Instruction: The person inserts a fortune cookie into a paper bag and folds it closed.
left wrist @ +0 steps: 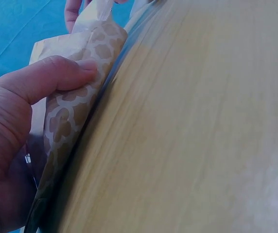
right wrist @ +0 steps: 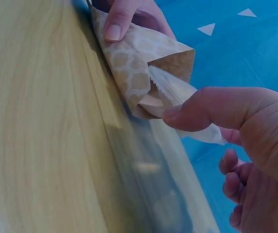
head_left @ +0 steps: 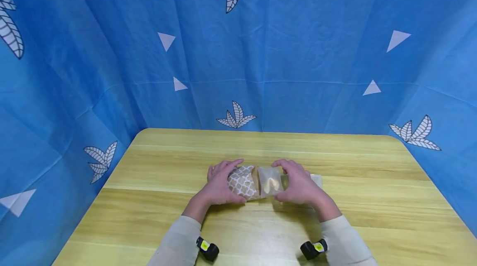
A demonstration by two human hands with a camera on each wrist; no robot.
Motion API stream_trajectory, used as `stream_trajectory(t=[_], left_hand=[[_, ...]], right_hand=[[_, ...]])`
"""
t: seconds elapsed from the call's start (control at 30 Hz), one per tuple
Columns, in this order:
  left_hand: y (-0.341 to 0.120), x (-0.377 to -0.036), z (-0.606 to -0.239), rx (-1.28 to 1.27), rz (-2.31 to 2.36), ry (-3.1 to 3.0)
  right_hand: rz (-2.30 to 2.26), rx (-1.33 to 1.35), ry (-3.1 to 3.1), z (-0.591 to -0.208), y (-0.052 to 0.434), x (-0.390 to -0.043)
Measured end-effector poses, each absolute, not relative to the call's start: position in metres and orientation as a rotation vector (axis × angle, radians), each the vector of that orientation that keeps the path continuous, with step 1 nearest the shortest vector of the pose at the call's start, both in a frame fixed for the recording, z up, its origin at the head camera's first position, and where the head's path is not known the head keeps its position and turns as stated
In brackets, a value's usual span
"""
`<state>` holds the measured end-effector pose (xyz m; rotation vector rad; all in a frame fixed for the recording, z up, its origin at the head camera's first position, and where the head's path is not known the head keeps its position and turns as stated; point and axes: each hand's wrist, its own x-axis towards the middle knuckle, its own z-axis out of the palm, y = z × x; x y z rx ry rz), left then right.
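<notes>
A light yellow-green wooden table [head_left: 372, 200] with a visible grain and rounded far corners is standing against a blue backdrop. Near its middle, a brown paper bag with a white lattice pattern [head_left: 244, 182] is lying on the tabletop, its open mouth facing right. A clear plastic packet with a pale piece inside [head_left: 270, 181] is resting at that mouth, partly inside the bag. A strip of clear plastic [head_left: 316, 180] is lying flat on the wood just right of it.

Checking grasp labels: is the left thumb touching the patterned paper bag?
Touching. The left wrist view shows the left hand pressing its thumb onto the patterned paper bag.
</notes>
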<state>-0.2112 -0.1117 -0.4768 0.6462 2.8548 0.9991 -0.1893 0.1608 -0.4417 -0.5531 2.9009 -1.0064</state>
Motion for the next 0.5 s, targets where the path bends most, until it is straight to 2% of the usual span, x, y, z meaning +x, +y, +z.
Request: stream_trajectory(t=[0.5], left_hand=[[-0.1115, -0.2100, -0.4742, 0.661, 0.989, 2.832]], right_hand=[[-0.957, -0.537, 2.920, -0.4405, 0.1517, -0.1953]])
